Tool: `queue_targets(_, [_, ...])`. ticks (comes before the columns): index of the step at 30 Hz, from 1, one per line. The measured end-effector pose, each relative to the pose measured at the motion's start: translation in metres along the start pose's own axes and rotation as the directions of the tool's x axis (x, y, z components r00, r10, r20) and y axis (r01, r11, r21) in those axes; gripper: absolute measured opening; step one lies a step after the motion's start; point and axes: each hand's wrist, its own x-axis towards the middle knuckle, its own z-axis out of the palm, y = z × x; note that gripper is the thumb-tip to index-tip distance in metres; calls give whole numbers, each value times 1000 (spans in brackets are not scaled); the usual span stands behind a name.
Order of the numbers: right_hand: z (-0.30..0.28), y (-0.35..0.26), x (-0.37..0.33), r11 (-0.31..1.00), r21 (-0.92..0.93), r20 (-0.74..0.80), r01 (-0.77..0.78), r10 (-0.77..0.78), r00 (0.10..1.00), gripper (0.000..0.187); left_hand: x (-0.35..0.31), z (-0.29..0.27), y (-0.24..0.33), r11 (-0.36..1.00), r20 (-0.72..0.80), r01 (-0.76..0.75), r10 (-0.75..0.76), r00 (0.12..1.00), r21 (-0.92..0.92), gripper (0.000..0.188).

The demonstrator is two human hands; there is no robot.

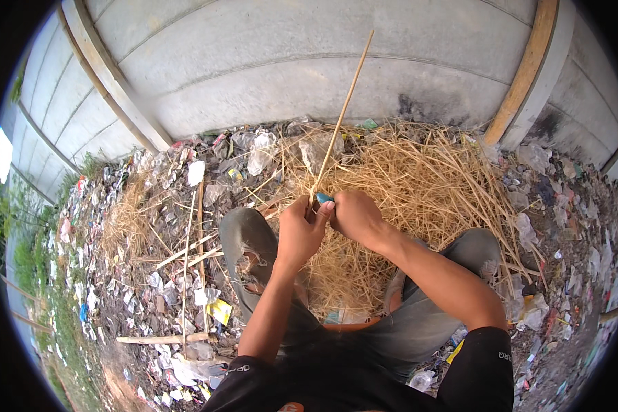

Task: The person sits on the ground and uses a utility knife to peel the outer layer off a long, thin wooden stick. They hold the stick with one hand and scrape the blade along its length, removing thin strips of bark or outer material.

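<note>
My left hand is closed around the lower end of a long, thin bamboo stick, which slants up and away toward the wall. Right beside it, my right hand is closed on a small blue object, perhaps a handle; most of it is hidden by my fingers. Both hands meet above a heap of pale shavings, between my bent knees. Where the stick enters my grip, a few loose fibres stick out.
A grey concrete panel wall rises at the back, with wooden posts against it. Scattered litter covers the ground around me. Several bamboo sticks lie to my left, near a yellow wrapper.
</note>
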Motion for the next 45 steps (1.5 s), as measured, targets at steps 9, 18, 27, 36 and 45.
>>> queue_targets(9, [-21, -17, -9, 987, 159, 102, -32, 16, 995, 19, -6, -16, -4, 973, 105, 80, -58, 993, -215, 41])
queue_targets(18, [-54, -30, -19, 999, 46, 255, 10, -22, 967, 15, -3, -29, -6, 667, 338, 363, -174, 925, -651, 38])
queue_targets(27, [-60, -25, -42, 964, -141, 299, 227, -177, 938, 11, 0, -43, 4, 757, 453, 379, -124, 883, -532, 30])
queue_targets(36, [-79, -17, -57, 998, -59, 222, -10, 23, 975, 16, -3, -44, 0, 801, 202, 173, -66, 977, -574, 32])
queue_targets(45, [-65, -25, -56, 999, 3, -60, 34, -34, 998, 17, -16, -31, 24, 797, 311, 183, 7, 950, -575, 31])
